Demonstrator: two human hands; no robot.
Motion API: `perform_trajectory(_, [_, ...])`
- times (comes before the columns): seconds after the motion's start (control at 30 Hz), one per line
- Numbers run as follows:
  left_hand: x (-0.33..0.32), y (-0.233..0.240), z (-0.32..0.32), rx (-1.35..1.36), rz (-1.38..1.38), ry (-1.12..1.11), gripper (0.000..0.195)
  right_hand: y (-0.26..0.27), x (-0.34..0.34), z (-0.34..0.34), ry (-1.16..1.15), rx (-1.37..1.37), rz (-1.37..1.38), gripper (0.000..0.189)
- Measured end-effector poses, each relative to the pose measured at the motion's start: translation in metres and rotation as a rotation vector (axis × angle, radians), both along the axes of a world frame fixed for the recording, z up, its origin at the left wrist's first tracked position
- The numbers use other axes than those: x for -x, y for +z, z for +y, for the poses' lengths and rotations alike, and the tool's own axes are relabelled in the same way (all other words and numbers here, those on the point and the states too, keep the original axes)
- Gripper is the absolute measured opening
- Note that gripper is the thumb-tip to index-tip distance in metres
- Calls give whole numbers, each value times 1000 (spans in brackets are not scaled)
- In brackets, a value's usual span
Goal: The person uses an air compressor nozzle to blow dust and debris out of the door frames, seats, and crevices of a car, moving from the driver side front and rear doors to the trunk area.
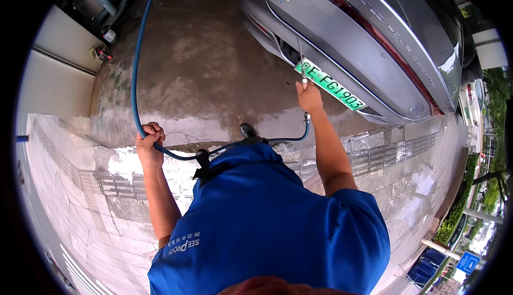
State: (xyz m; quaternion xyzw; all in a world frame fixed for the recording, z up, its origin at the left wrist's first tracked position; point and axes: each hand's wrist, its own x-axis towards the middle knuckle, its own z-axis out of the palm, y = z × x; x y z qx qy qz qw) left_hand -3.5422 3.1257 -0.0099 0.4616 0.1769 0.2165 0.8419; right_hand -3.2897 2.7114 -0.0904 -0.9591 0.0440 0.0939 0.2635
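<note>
My left hand [150, 144] is closed around a blue hose [137, 74], which runs up to the top edge and also loops down past my waist to the right. In my right hand [310, 96] is a metal spray gun [304, 79] with a thin lance that points up toward the car's rear bumper. The hose joins the gun's lower end by a metal fitting [307, 116]. Just beyond this hand is the green licence plate [334, 88] on the back of a grey BYD car [344, 42]. No spray can be made out.
Wet dark concrete [192, 66] lies before me, with paving slabs [396, 162] under and behind me. A pale wall or cabinet [60, 66] stands at the left, near a dark machine [92, 4] and a white bottle [109, 35]. My dark shoe [247, 130] shows near the hose.
</note>
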Motion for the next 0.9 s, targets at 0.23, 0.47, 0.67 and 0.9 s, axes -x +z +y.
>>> perform_trajectory(0.23, [6,-7,7,15,-12,-14,15,10,-11,39,95,47,-117,51])
perform_trajectory(0.47, [-15,-27,49,24,-6,31,15,81,-35,58,25,-74,-295,46])
perform_trajectory(0.67, [-63,-61,108,71,26,24,14,88,-98,90,94,-41,-329,44])
perform_trajectory(0.9, [-146,-61,182,31,147,50,14,60,-147,159,43,53,-157,45])
